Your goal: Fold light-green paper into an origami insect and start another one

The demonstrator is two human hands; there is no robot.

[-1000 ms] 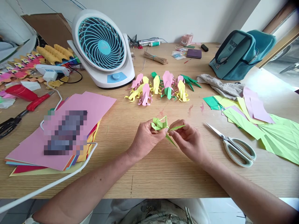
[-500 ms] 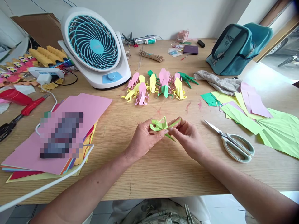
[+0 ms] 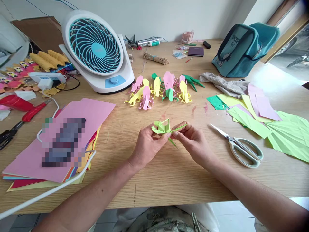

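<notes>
Just above the middle of the wooden table (image 3: 116, 180), a light green folded paper figure (image 3: 164, 126) is held between both hands. My left hand (image 3: 148, 143) is closed, pinching its body between thumb and fingers. The fingers of my right hand (image 3: 190, 137) pinch a thin pointed strip of the same figure at its right side. Another narrow point hangs down below the fingertips. Behind the hands sit several finished paper figures in pink, yellow and green, among them a pink one (image 3: 146, 97) and a yellow one (image 3: 184, 91).
Scissors (image 3: 243, 149) lie right of my right hand, with light green paper (image 3: 292, 135) beyond. At left, a pink paper stack (image 3: 96, 109) bears a blurred dark object (image 3: 64, 141); a white cable (image 3: 48, 195) crosses nearby. A fan (image 3: 96, 51) and a teal bag (image 3: 241, 51) stand behind.
The green paper figure has tilted and shifted slightly left in my hands, its upper folds looking wider apart. Both hands keep their pinch; the view has shifted a little.
</notes>
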